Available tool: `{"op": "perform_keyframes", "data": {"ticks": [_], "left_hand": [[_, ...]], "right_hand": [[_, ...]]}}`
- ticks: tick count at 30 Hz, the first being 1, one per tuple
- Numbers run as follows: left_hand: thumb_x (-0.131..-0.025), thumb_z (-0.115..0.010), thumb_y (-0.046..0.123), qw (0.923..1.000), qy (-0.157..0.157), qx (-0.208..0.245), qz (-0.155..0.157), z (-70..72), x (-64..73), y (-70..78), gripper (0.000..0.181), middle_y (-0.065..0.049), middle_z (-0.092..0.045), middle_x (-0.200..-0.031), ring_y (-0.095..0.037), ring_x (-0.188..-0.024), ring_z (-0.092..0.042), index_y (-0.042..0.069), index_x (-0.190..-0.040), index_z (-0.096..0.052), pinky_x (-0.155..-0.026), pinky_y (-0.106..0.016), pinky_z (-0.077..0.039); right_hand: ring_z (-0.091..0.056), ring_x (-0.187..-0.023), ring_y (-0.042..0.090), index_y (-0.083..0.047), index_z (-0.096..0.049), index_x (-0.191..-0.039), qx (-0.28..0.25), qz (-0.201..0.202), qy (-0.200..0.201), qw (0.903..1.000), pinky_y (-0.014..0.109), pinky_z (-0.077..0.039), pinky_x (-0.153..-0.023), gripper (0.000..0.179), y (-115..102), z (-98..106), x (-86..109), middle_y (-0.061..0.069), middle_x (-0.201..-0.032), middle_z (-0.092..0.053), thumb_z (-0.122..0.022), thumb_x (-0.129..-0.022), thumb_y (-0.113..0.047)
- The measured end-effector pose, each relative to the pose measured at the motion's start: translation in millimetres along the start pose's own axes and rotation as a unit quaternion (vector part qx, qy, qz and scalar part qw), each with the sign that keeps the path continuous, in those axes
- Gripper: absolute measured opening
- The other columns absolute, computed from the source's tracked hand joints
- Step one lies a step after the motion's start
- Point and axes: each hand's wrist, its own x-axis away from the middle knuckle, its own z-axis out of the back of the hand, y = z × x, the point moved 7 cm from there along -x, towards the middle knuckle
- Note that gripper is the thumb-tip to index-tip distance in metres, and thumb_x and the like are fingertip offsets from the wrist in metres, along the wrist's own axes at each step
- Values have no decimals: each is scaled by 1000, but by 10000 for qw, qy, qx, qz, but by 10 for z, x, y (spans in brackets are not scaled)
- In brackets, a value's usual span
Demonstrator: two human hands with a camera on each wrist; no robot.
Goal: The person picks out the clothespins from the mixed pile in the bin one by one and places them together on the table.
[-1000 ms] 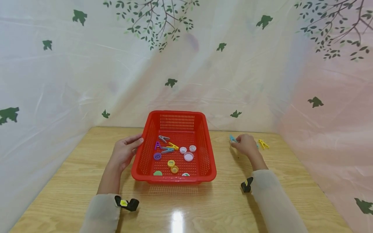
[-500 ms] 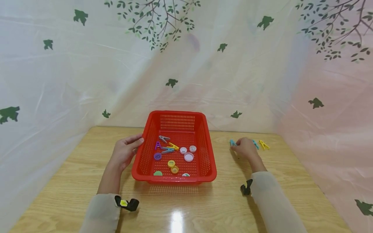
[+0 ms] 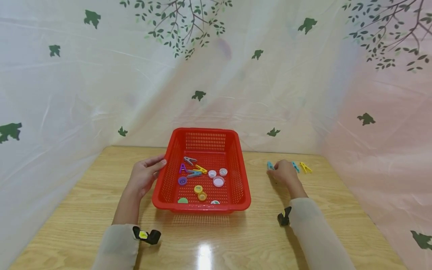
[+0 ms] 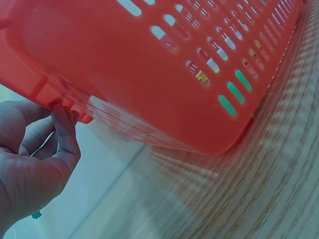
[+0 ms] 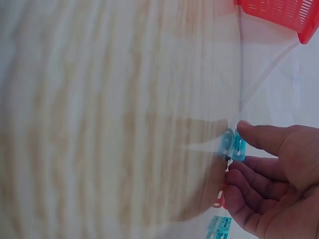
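"Holding what, the left hand point(image 3: 143, 176)?"
"The red basket point(image 3: 201, 207), by its left side, thumb and fingers pinching."
"And right of the basket?"
"The right hand point(image 3: 285, 172): its fingers seem to pinch a blue clip point(image 3: 270, 165) on the counter point(image 3: 249, 240). Farther from the basket lies a yellow clip point(image 3: 305, 167)."

A pale beige fabric left sleeve point(image 3: 117, 247) ends beside a blocky black left camera point(image 3: 154, 237) with a yellow label point(image 3: 143, 235); the matching pale right sleeve point(image 3: 317, 234), beside a similar black right camera point(image 3: 283, 219).
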Motion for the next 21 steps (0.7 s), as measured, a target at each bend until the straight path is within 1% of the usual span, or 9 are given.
{"op": "perform_keyframes", "data": {"ticks": [4, 6, 9, 11, 13, 15, 21], "left_hand": [[-95, -75, 28, 10000, 22, -47, 33, 4, 5, 4, 56, -7, -63, -135, -16, -112, -67, 8, -144, -59, -92, -29, -57], [-95, -75, 28, 10000, 32, -64, 47, 7, 5, 3, 56, -7, -63, -136, -16, -112, -67, 8, -144, -59, -92, -29, -57], [-95, -75, 28, 10000, 7, -71, 40, 3, 2, 5, 57, -8, -62, -137, -17, -113, -66, 8, -145, -58, -93, -29, -57], [-95, -75, 28, 10000, 3, -70, 37, 3, -1, 5, 57, -8, -62, -137, -17, -113, -66, 8, -145, -58, -93, -29, -57], [-95, -75, 29, 10000, 0, -86, 36, 4, -3, 3, 57, -8, -62, -137, -17, -113, -66, 8, -145, -58, -93, -29, -57], [-95, -75, 29, 9999, -7, -94, 35, 4, -4, 0, 57, -9, -62, -138, -17, -113, -66, 9, -145, -58, -93, -29, -57], [-95, -75, 29, 9999, -10, -102, 6, 0, 5, 3, 56, -8, -62, -137, -17, -114, -66, 8, -145, -58, -93, -29, -57]], "right_hand": [[-54, -77, 25, 7, -72, -98, 2, -27, 86, 10000, 32, -46, -61, 31, 5, 7, -5, 12, -87, -63, -71, -96, -24], [-54, -76, 24, 6, -72, -95, -18, -42, 142, 9999, 32, -45, -61, 30, 10, 10, -9, 10, -85, -61, -71, -95, -24], [-48, -66, 21, 0, -66, -78, -101, -48, 181, 9998, 30, -40, -55, 30, 17, 10, -13, 3, -70, -51, -70, -95, -24], [-42, -60, 17, -7, -59, -67, -165, -30, 207, 9996, 29, -35, -51, 35, 16, 11, -18, -1, -62, -41, -69, -95, -23], [-37, -55, 15, -11, -52, -60, -234, -34, 232, 9995, 27, -32, -49, 41, 19, 8, -25, -4, -57, -35, -69, -95, -23], [-34, -52, 13, -13, -48, -58, -257, -19, 245, 9994, 26, -30, -47, 44, 22, 3, -35, -6, -55, -33, -68, -96, -22], [-34, -51, 12, -13, -48, -58, -276, -35, 254, 9993, 25, -30, -46, 43, 32, -3, -46, -5, -55, -33, -68, -95, -21]]}}
